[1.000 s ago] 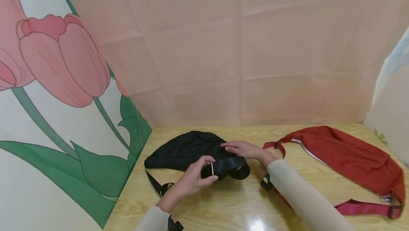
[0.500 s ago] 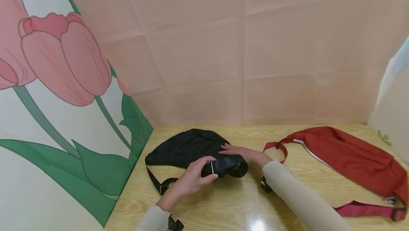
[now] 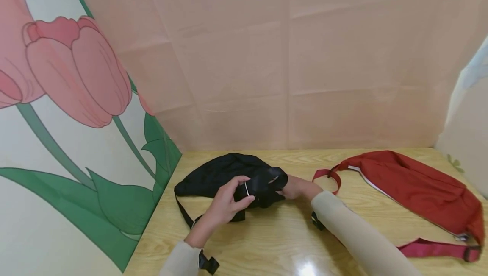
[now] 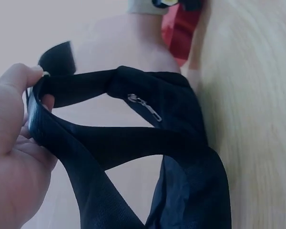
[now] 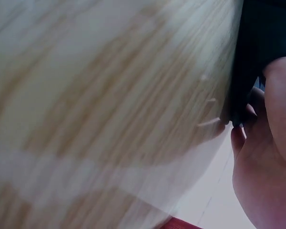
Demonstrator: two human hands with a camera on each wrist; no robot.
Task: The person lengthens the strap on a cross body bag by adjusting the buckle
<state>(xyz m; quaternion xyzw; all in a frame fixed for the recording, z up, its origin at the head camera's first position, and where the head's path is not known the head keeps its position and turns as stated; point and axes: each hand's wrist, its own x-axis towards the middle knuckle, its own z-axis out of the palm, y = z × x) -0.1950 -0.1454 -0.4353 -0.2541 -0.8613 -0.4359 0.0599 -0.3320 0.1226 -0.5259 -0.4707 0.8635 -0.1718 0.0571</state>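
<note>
A black waist bag (image 3: 223,176) lies on the table's left part, its right end lifted a little. My left hand (image 3: 222,206) pinches its black webbing strap (image 4: 81,90) between thumb and fingers, by a pale metal slider, and the strap loops over the bag. In the left wrist view a metal zipper pull (image 4: 145,107) shows on the bag. My right hand (image 3: 297,188) grips the bag's right end, partly hidden behind the strap loop. From the right wrist, its thumb and curled fingers close on the black fabric (image 5: 250,52).
A red waist bag (image 3: 411,189) lies on the right of the wooden table (image 3: 267,246), its pink-red strap (image 3: 434,249) in front. A red strap loop (image 3: 333,179) is close to my right wrist. Behind the table hangs a pinkish backdrop (image 3: 228,64); a tulip-printed panel (image 3: 76,76) stands left.
My right hand has gone from resting flat on the black bag to gripping its right end, behind the strap loop. My left hand has shifted slightly up and left with the strap.
</note>
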